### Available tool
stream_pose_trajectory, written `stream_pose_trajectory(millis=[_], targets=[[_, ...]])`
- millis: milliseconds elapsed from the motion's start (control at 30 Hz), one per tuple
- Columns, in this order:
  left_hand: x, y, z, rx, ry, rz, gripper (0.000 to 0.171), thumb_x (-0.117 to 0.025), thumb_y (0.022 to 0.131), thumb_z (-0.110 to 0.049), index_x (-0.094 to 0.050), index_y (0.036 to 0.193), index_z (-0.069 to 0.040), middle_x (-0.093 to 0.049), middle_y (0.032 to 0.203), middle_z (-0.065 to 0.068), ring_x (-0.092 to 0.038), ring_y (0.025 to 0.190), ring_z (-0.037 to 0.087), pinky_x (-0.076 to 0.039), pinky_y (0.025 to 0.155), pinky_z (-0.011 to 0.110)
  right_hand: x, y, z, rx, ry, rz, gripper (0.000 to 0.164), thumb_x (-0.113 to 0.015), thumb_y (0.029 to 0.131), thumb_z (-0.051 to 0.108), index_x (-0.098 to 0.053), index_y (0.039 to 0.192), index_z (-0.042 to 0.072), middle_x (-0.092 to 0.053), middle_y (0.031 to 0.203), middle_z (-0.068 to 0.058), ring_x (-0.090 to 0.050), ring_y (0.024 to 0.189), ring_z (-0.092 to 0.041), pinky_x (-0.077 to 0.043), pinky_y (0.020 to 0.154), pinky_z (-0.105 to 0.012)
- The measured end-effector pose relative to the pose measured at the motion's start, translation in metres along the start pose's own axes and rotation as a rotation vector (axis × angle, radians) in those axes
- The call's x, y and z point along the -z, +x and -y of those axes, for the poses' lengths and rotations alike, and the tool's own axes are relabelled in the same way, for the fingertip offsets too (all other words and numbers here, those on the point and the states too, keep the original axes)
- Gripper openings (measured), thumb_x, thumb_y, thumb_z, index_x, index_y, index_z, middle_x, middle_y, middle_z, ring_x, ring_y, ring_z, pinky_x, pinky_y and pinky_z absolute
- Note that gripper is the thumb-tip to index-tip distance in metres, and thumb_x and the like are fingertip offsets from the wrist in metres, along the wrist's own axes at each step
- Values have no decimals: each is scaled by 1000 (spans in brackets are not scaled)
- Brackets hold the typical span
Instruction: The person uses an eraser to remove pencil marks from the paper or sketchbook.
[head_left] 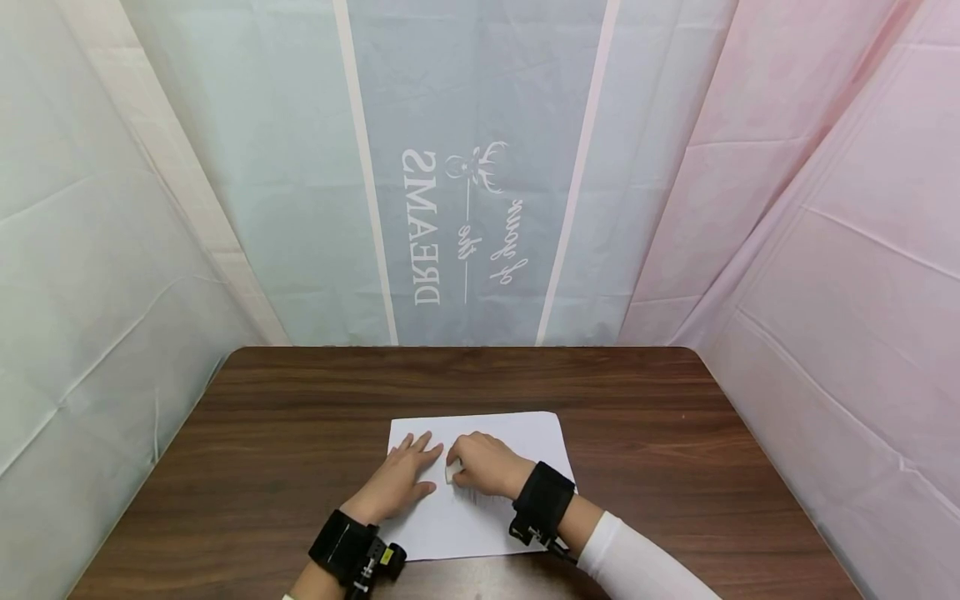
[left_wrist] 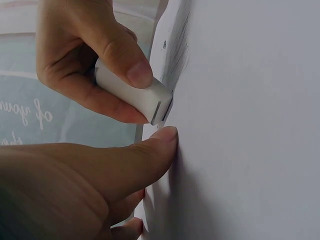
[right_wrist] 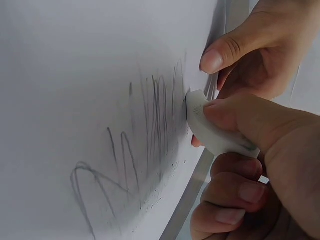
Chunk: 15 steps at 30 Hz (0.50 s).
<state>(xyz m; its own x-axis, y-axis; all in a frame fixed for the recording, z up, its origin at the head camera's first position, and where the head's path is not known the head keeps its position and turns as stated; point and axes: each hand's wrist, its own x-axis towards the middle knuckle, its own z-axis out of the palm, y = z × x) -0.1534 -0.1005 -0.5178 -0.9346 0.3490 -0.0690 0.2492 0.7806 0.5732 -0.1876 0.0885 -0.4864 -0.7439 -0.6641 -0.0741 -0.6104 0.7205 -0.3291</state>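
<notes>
White paper (head_left: 517, 433) lies on the table, with grey pencil scribbles (right_wrist: 155, 110) partly smudged across it. My right hand (head_left: 487, 465) grips a white eraser (right_wrist: 220, 132) between thumb and fingers. One end of the eraser touches the paper at the edge of the scribbles, and dark crumbs (right_wrist: 174, 165) lie close by. On the left part of the sheet my left hand (head_left: 397, 483) rests with fingers spread, pressing it down. In the left wrist view, the left thumb (left_wrist: 162, 142) sits just beside the eraser (left_wrist: 132, 90).
The brown wooden table (head_left: 300, 425) extends around the paper. Behind it hangs a pale curtain (head_left: 480, 100) with printed lettering, and light cloth hangs at both sides. Black straps with small cameras are worn on both wrists.
</notes>
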Motion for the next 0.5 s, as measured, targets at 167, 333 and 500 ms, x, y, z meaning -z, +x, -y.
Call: stream_pose_trajectory(millis=[167,333,500], targets=[[0,0,1,-2,5,-2,54,-76,89,-10,-59,140,-1,-41,157,27,-29,148,55,-26,116,72,1,0,-1,-3,2,1,21,-81,84,14,-79,105,9,-79,104,-1,-71,97,-17,-58,83,-28],[0,0,1,-3,-6,-3,54,-76,89,-9,-59,140,-1,-41,157,27,-28,148,55,-26,116,71,0,0,-2,-4,5,-1,22,-81,84,14,-79,105,8,-79,105,-2,-71,98,-17,-58,82,-28],[0,0,1,4,-6,3,55,-75,89,-10,-59,140,-2,-41,158,26,-27,149,54,-25,117,70,1,-1,-3,-9,7,-4,21,-81,83,13,-79,104,9,-79,103,-2,-71,96,-16,-58,81,-28]])
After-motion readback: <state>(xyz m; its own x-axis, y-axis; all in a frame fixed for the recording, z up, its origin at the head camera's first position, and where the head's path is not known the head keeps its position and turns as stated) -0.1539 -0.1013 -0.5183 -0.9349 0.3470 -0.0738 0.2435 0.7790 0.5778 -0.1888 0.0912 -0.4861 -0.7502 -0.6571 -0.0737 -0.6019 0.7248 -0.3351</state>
